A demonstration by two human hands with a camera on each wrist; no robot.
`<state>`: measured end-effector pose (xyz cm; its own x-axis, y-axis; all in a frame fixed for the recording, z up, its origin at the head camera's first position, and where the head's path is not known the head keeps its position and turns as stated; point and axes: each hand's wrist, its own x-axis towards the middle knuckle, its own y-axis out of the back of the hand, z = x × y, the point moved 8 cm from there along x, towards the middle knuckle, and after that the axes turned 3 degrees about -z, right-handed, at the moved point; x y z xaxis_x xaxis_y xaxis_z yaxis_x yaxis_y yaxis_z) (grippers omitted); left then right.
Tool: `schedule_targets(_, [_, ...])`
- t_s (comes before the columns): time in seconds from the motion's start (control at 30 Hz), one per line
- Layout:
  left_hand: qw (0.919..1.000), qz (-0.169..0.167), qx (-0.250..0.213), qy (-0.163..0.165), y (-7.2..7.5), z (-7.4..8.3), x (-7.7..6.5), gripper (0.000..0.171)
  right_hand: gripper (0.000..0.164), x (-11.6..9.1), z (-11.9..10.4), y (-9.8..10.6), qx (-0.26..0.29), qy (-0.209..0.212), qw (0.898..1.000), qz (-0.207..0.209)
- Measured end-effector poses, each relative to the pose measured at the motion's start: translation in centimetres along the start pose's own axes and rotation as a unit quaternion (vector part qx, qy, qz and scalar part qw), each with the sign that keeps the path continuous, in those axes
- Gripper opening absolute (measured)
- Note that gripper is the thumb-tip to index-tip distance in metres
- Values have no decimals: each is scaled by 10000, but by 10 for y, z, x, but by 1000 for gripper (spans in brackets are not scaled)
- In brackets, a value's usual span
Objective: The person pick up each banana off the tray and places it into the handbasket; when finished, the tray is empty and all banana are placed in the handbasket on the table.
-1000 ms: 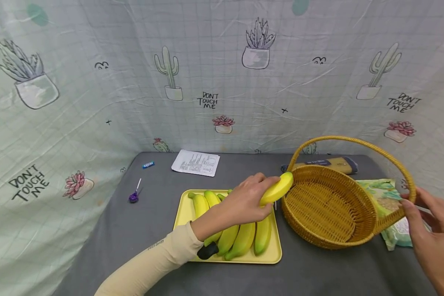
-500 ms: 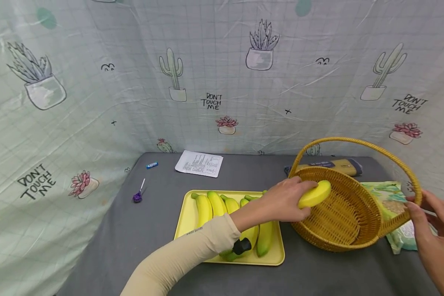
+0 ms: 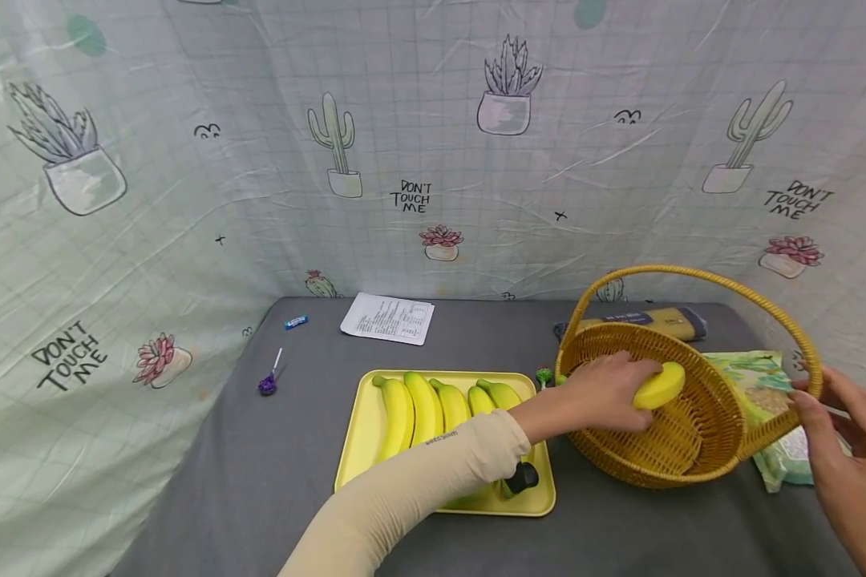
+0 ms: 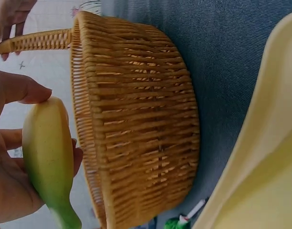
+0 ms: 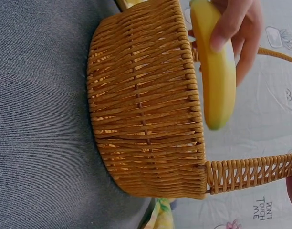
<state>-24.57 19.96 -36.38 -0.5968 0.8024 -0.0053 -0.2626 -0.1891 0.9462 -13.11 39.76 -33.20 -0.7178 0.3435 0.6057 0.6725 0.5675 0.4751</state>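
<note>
My left hand (image 3: 606,394) grips a yellow banana (image 3: 660,387) with a green tip, thumb on one side and fingers on the other. Hand and banana are over the wicker basket (image 3: 613,465), just above its rim in both wrist views. At the right, my right hand (image 3: 851,449) holds the basket's arched handle (image 3: 812,377) between thumb and fingers. More bananas (image 3: 424,405) lie side by side on a yellow tray (image 3: 346,449), left of the basket. My left forearm hides part of them.
A green lollipop (image 3: 544,375) lies between tray and basket. Behind the basket is a pasta pack (image 3: 674,322), and a green bag (image 3: 754,385) lies to its right. A white printed packet (image 3: 390,319), a blue candy (image 3: 296,322) and a purple lollipop (image 3: 268,385) lie farther left.
My left hand has carried the banana rightward from above the tray's right edge to over the basket. The right hand keeps its hold on the handle.
</note>
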Motion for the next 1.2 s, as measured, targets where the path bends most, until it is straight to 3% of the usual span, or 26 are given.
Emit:
schedule_targets(0.2, [9995,-243,104,180,-13,11,17,69,41,0,0,0,46,-12,10000,-14])
schedule_targets(0.37, [9985,-376,317,258,-25,22,23,68,42,0,0,-1,-4,-64,10000,-9])
schedule_targets(0.6, [9981,-525,294,167,-45,32,25,57,43,-1,1,-1,-32,-116,9999,15])
schedule_targets(0.87, [9972,-697,195,199,-57,30,27,51,42,-3,3,-2,-56,-204,9998,1])
schedule_targets(1.2, [9948,-1012,106,58,-58,29,21,56,41,-3,-2,-1,-30,-176,9998,86])
